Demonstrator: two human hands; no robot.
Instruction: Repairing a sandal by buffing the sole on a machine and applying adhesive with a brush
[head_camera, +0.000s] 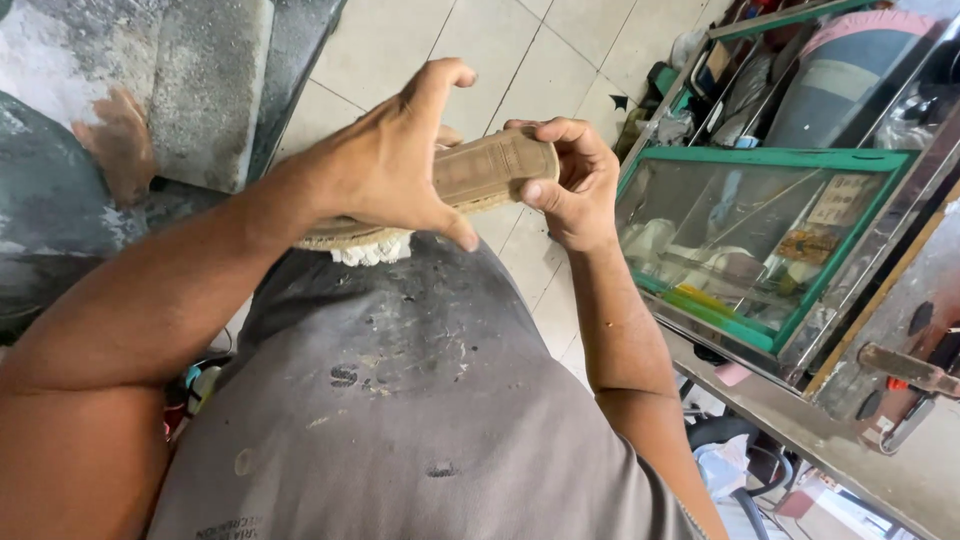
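A tan shoe sole (490, 172) with a worn, ridged underside is held sole-up over my lap. My left hand (385, 165) wraps over its middle, thumb pressed down on the near edge. My right hand (570, 180) pinches the rounded end between thumb and fingers. Under my left hand a white lacy edge (368, 252) of the shoe shows. The rest of the shoe is hidden by my left hand and my grey stained shirt (400, 400).
Cream floor tiles (480, 50) lie beyond the hands. A green-framed glass cabinet (760, 240) stands to the right, with a metal ledge (800, 420) below it. A concrete step (200, 90) is at the upper left.
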